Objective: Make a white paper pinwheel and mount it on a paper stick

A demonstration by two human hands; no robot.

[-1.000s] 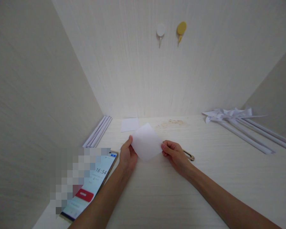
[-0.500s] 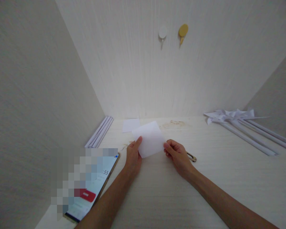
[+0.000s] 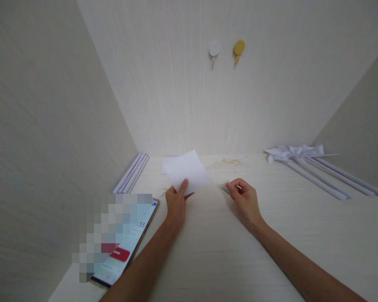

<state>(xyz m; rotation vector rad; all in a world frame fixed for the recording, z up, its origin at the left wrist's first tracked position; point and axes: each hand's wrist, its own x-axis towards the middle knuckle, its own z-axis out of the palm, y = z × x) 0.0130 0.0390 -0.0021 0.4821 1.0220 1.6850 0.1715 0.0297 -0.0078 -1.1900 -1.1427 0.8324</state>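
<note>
Since the earlier frame: right hand (image 3: 246, 202) has let go of the paper square (image 3: 187, 170); left hand (image 3: 175, 204) alone now holds it, lifted farther back over the tabletop (image 3: 227, 251). Left fingers (image 3: 183, 185) pinch the square's near edge, thumb on top. Right fingers are curled around a small thin item at the tabletop, mostly hidden; cannot tell what it is. The paper square lies up-left of the right hand, apart from it. Phone (image 3: 127, 243) at left shows "55" and a red button; other text unreadable.
</note>
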